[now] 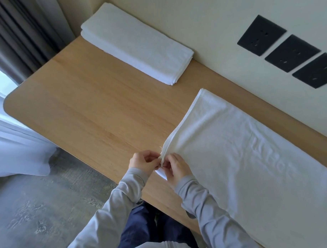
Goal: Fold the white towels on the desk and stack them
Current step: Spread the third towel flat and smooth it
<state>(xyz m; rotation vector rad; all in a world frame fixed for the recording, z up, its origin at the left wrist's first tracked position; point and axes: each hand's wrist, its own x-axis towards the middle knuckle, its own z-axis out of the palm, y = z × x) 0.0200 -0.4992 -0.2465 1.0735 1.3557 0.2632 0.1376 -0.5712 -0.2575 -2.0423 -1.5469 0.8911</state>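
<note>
**Towel (pixel 243 149) corner pinched by both hands: watch the layers**

Your left hand (pixel 143 161) and right hand (pixel 176 168) both have fingers curled, pinching the doubled corner, which lies across the tabletop (pixel 84 108) from the folded stack (pixel 136 45), at the edge nearest you. The rest lies flat, well apart from that stack. If you pull unevenly, the layers could slide apart and the fold come out crooked. The light wood looks smooth, so the cloth may drag. The stack sits against a cream wall (pixel 202 29). Black sockets (pixel 291 52) lie to its right, a grey curtain (pixel 17 36) to its left.
</note>
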